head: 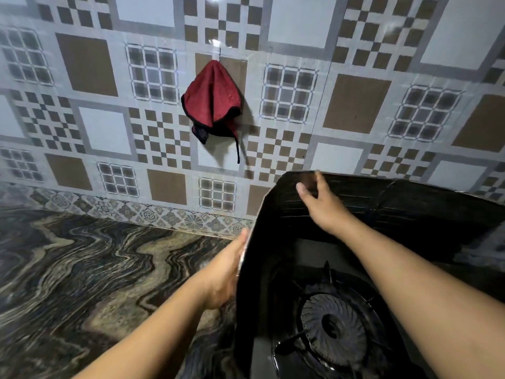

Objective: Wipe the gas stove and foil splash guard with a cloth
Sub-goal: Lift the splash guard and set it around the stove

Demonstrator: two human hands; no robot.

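A red cloth (211, 101) with dark edging hangs from a hook on the tiled wall, above and left of the stove. The dark foil splash guard (276, 222) stands around the gas stove (289, 258), whose burner (334, 328) sits under a black grate at lower right. My left hand (226, 272) presses flat against the outer side of the guard's left panel. My right hand (321, 202) reaches over the stove, fingers spread, close to the top of the guard's back panel. Neither hand holds the cloth.
A marbled dark and cream countertop (82, 269) stretches to the left of the stove. Patterned brown and white wall tiles (109, 105) run behind it, with a decorative border strip (153, 214) along the counter's back edge.
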